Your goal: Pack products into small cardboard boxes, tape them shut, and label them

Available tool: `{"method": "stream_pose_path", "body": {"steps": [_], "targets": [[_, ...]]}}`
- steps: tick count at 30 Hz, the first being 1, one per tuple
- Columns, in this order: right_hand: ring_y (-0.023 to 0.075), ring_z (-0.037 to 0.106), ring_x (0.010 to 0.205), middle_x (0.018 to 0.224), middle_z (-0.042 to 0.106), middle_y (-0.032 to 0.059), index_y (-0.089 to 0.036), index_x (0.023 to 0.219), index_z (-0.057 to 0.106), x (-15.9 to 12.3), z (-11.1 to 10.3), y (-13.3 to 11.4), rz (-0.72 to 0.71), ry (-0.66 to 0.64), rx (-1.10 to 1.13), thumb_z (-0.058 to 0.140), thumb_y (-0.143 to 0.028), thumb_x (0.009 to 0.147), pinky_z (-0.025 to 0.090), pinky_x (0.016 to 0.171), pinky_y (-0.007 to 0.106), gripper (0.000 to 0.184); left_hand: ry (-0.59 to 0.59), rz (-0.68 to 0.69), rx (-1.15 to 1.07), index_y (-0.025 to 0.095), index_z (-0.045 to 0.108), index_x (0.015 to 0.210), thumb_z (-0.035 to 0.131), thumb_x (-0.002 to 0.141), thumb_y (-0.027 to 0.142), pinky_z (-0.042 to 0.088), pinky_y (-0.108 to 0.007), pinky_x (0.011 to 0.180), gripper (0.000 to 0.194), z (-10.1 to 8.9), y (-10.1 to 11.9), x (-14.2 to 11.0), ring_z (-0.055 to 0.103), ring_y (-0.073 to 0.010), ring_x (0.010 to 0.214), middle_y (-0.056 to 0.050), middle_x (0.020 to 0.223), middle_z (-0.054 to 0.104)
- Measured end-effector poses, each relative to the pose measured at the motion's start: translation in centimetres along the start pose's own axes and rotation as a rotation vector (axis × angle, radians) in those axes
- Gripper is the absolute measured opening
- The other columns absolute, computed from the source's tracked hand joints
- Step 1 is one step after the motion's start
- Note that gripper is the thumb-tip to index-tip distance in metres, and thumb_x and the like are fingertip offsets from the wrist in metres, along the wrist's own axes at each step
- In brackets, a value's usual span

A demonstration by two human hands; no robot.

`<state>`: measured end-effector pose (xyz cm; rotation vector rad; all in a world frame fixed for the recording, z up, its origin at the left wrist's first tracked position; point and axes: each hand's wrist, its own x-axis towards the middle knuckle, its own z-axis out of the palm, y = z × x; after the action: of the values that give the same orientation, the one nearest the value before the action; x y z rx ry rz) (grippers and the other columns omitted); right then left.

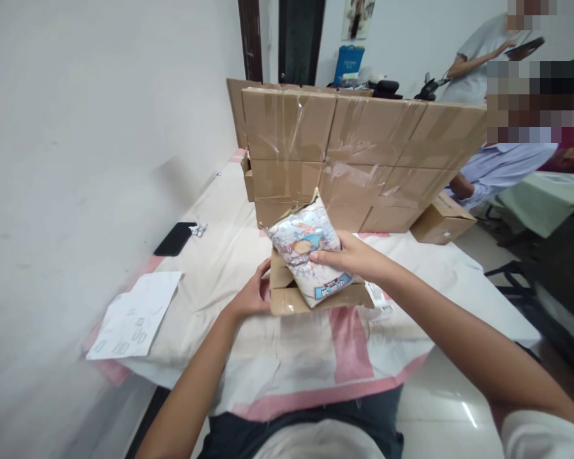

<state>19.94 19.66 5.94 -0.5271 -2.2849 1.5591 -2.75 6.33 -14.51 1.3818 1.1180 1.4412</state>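
Note:
A small open cardboard box [291,298] sits on the cloth-covered table [249,357] in front of me. My right hand [349,255] grips a soft plastic packet with a cartoon print [306,252], which is tilted and partly inside the box. My left hand [253,294] is curled against the box's left side and holds it steady.
A wall of taped cardboard boxes [358,159] is stacked just behind. One more box [440,220] lies at its right end. A black phone [175,239] and a white paper sheet [136,315] lie at the left. Two other people are at the back right.

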Motion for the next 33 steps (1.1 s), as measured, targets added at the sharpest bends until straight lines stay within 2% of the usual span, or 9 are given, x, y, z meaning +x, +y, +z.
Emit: {"method": "stream_pose_path", "body": {"steps": [3,8,11,14,21,27,30,33], "targets": [[0.0280,0.075,0.095,0.108,0.079,0.0094,-0.014,0.109,0.074,1.0,-0.4,0.9,0.005,0.026,-0.069,0.077,-0.044,0.082,0.060,0.083,0.038,0.040,-0.005,0.007,-0.032,0.031,0.021,0.162,0.100,0.055,0.037,0.047,-0.054,0.114,0.134,0.0,0.1,0.0,0.050,-0.0435,0.142,-0.021,0.171,0.020],[0.0292,0.073,0.103,0.112,0.078,0.0078,-0.017,0.115,0.071,2.5,-1.6,1.9,-0.282,0.256,-0.348,0.073,-0.035,0.084,0.056,0.091,0.038,0.036,-0.020,0.022,0.060,0.027,0.021,0.163,0.096,0.062,0.037,0.038,-0.055,0.121,0.127,-0.6,-0.3,0.0,0.041,-0.0434,0.148,-0.022,0.169,0.025],[0.0281,0.074,0.101,0.111,0.078,0.0081,-0.018,0.117,0.070,2.5,-2.1,2.5,-0.379,0.300,-0.509,0.068,-0.030,0.086,0.056,0.089,0.036,0.034,-0.022,0.052,0.111,0.026,0.019,0.164,0.096,0.062,0.038,0.035,-0.057,0.123,0.128,-0.9,-0.6,0.0,0.034,-0.0438,0.152,-0.021,0.169,0.024],[0.0273,0.074,0.103,0.115,0.078,0.0077,-0.019,0.122,0.068,2.3,-2.1,3.0,-0.403,0.283,-0.528,0.067,-0.029,0.088,0.056,0.090,0.034,0.036,-0.023,0.057,0.144,0.027,0.016,0.164,0.095,0.063,0.040,0.036,-0.058,0.122,0.129,-1.1,-0.8,0.1,0.031,-0.0442,0.154,-0.020,0.169,0.023],[0.0305,0.072,0.112,0.123,0.075,0.0095,-0.020,0.129,0.063,0.9,-1.3,2.6,-0.338,0.196,-0.567,0.065,-0.032,0.090,0.056,0.095,0.039,0.040,-0.034,0.052,0.172,0.029,0.012,0.165,0.093,0.065,0.041,0.043,-0.056,0.117,0.129,-1.2,-0.8,0.2,0.034,-0.0442,0.152,-0.021,0.168,0.024],[0.0320,0.063,0.124,0.139,0.063,0.0159,-0.018,0.144,0.051,-0.2,-2.0,3.2,-0.451,0.033,-0.921,0.053,-0.008,0.081,0.054,0.101,0.046,0.064,-0.027,0.046,0.167,0.027,0.014,0.164,0.093,0.065,0.042,0.045,-0.054,0.117,0.127,-1.1,-0.6,0.2,0.032,-0.0428,0.154,-0.020,0.168,0.025],[0.0324,0.061,0.124,0.136,0.062,0.0171,-0.017,0.139,0.055,-0.3,-2.7,3.2,-0.441,0.052,-0.956,0.052,-0.007,0.081,0.052,0.103,0.048,0.059,-0.027,0.047,0.180,0.028,0.011,0.165,0.093,0.065,0.041,0.043,-0.055,0.118,0.129,-1.1,-0.8,0.1,0.032,-0.0428,0.154,-0.020,0.168,0.024],[0.0312,0.065,0.115,0.125,0.068,0.0155,-0.017,0.133,0.060,-0.3,-3.4,2.3,-0.325,0.026,-0.910,0.055,-0.012,0.085,0.053,0.098,0.044,0.048,-0.036,0.044,0.190,0.028,0.013,0.165,0.094,0.064,0.040,0.039,-0.057,0.121,0.130,-1.3,-1.2,0.1,0.035,-0.0430,0.152,-0.020,0.167,0.028]]}}
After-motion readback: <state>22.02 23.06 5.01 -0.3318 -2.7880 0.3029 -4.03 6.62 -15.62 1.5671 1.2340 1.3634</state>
